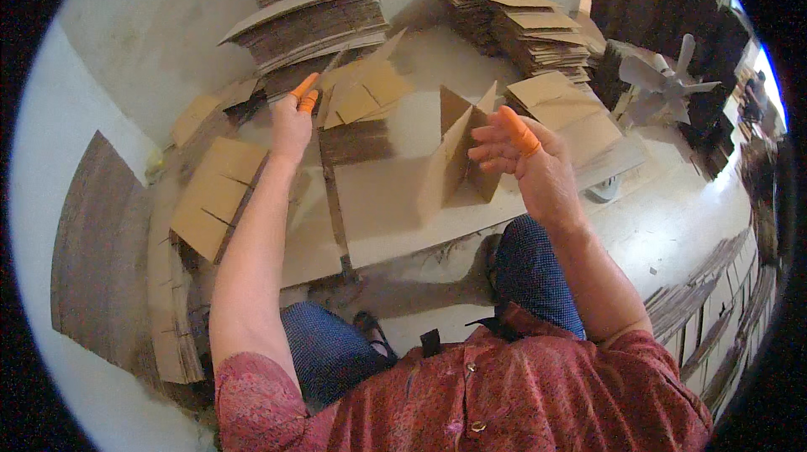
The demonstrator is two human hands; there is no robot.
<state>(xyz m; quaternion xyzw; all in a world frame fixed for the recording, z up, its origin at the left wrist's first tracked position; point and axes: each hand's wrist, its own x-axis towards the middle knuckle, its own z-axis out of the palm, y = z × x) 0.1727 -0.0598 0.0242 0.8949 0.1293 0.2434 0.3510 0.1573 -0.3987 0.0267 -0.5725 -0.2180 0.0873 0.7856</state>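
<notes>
— Left hand (290, 124): reaching at eleven o'clock, fingertips closing on flat cardboard pieces (363, 92). Right hand (525, 158): spread, touching slotted cardboard divider (458, 149) on desk (378, 208).

— Risking divider tipping, being unheld.

A half-assembled cardboard divider (458, 153) stands upright near the middle of the low worktop (378, 208), its slotted brown panels crossing and its top edges pointing toward 12 o'clock. At 11 o'clock from it lies a loose fan of flat slotted cardboard pieces (366, 95), overlapping, tan on top, their corners spread toward 1 o'clock.
</notes>
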